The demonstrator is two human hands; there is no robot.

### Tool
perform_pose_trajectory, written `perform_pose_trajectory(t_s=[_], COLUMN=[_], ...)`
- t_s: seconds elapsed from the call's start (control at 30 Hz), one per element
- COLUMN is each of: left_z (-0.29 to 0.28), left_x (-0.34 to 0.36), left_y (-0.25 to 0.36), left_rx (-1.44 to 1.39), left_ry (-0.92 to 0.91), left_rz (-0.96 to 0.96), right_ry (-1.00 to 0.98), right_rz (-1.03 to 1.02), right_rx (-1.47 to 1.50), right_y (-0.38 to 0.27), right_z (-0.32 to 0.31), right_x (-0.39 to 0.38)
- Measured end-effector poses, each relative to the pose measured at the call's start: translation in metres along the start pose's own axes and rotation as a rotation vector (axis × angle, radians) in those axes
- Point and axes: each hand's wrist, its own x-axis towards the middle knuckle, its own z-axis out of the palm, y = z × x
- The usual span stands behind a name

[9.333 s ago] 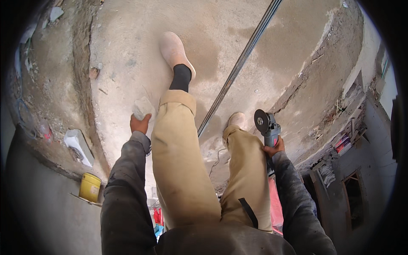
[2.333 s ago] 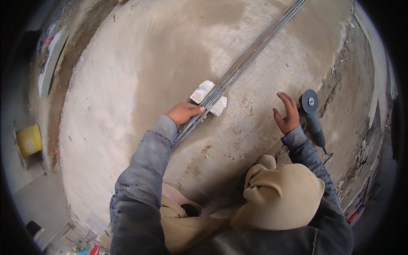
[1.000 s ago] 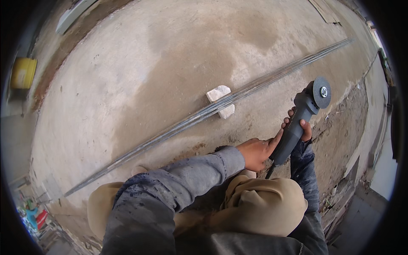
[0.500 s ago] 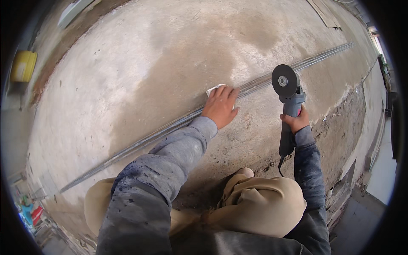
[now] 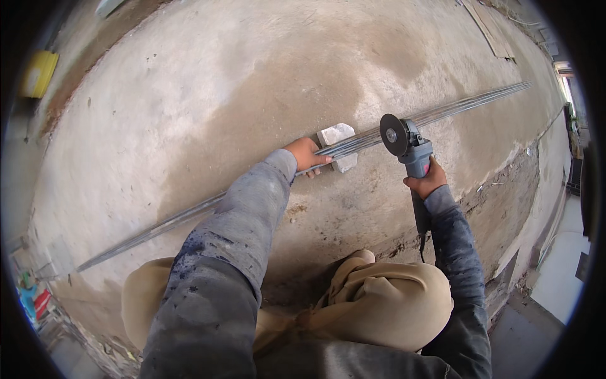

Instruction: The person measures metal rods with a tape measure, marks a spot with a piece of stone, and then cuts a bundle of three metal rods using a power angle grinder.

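A bundle of long thin metal rods [image 5: 454,108] runs diagonally across the concrete floor. My left hand [image 5: 304,155] is closed around the bundle left of its middle, the thumb along the top and fingertips showing beneath. Right beside that hand, a pale stone block [image 5: 336,133] lies under the rods and shows on both sides of them. In my right hand [image 5: 429,180] is a grey angle grinder [image 5: 418,159], gripped by its body with the cord trailing down. Its dark cutting disc [image 5: 392,135] appears over or close to the rods; whether it touches them or spins I cannot tell.
My bent knees [image 5: 385,303] are close below the rods. Broken, rough ground [image 5: 505,183] borders the floor on the right. A yellow bucket [image 5: 40,74] stands at the far left, and a flat board [image 5: 489,31] lies at the far right.
My left hand has moved from on top of the block to the left and now grips the rods. The grinder has shifted left and slightly down, its disc nearer the block.
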Motion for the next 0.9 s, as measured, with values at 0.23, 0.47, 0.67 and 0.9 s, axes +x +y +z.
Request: perform_pose_trajectory(t_s=[0.23, 0.47, 0.67, 0.9], left_z=[-0.007, -0.006, -0.004, -0.004], left_x=[0.012, 0.013, 0.012, 0.010], left_y=[-0.012, -0.010, -0.012, -0.009], left_rx=[-0.154, -0.176, -0.233, -0.177], left_ry=[-0.073, -0.077, -0.066, -0.039], left_rz=[-0.060, -0.074, -0.026, -0.046], right_ry=[0.022, 0.025, 0.025, 0.042], right_rz=[0.011, 0.031, 0.039, 0.015], right_rx=[-0.141, -0.203, -0.197, -0.181], right_y=[-0.013, -0.019, -0.021, -0.018], right_z=[0.014, 0.017, 0.022, 0.025], right_x=[0.005, 0.010, 0.010, 0.013])
